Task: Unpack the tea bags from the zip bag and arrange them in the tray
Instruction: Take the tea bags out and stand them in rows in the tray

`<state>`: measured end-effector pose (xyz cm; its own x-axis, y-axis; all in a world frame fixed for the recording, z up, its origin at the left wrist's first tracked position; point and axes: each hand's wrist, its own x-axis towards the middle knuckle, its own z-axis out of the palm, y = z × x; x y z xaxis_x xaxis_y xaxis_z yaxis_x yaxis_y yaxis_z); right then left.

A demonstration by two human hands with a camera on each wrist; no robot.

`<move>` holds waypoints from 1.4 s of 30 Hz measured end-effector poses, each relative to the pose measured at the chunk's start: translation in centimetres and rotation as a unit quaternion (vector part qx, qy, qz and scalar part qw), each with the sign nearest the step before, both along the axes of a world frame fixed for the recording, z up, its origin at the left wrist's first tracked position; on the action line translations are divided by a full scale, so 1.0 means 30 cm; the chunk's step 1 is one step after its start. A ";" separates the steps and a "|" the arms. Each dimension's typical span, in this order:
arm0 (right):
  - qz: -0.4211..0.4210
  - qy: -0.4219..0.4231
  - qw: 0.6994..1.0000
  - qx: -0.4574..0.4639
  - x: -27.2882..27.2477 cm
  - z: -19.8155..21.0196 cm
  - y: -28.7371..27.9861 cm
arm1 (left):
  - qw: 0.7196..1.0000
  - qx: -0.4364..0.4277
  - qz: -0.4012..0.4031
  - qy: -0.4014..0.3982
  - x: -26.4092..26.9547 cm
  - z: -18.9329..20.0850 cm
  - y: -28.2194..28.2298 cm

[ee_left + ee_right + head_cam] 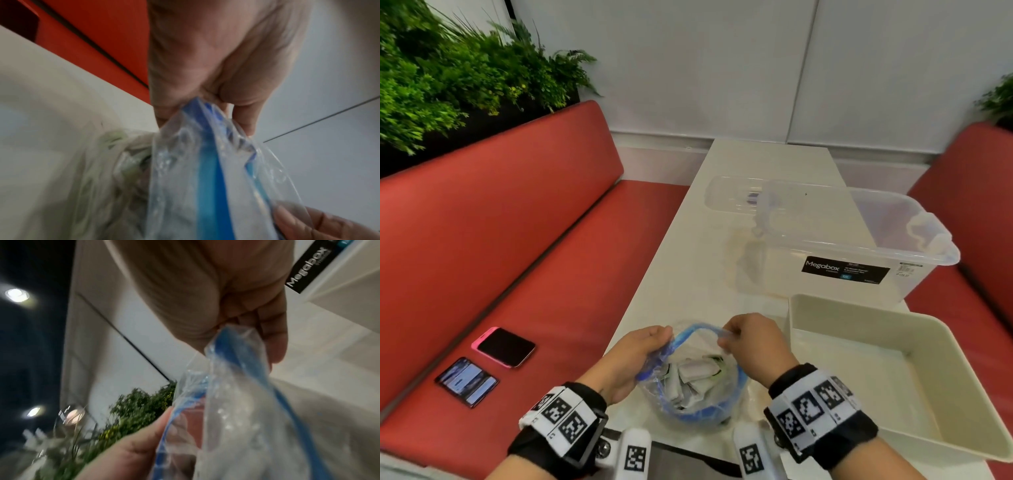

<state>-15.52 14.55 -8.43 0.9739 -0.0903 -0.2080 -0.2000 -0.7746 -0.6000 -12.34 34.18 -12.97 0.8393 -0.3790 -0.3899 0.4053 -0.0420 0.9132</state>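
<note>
**Both hands hold the zip bag's mouth open at the near bench edge**

Right now the zip bag (690,377) stands on the white bench (681,267) close to its near edge, between the two wrists. Its blue zip rim is pulled apart into an open loop. The left hand (635,356) pinches the left side of that rim, thumb and fingers curled onto the plastic; the left wrist view shows the blue strip (207,170) running straight out of that grip. The right hand (751,342) pinches the opposite side of the rim, and the right wrist view shows the crumpled plastic and blue edge caught between its thumb and curled fingers (273,337). Both grips are closed on the bag.

Inside the bag lie the tea bags (697,375), a loose heap of white and dark-edged sachets, all below the rim.

Just beside the bag, to the right, sits the cream tray (962,346); its near corner overhangs the bench edge and its left wall stands near the right hand but apart from it. Behind the tray, touching or nearly so, is a clear storage box (859,246) labelled Megabox, with a clear lid (732,197) lying behind it. Open bench surface runs on the left side of the box toward the wall.

On the red seat (517,257), well apart from the bench, lie two phones (486,366).
</note>
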 end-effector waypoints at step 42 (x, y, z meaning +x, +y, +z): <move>0.070 -0.015 0.945 -0.318 -0.087 -0.036 0.043 | 0.763 0.550 -0.175 -0.292 -0.106 0.058 -0.077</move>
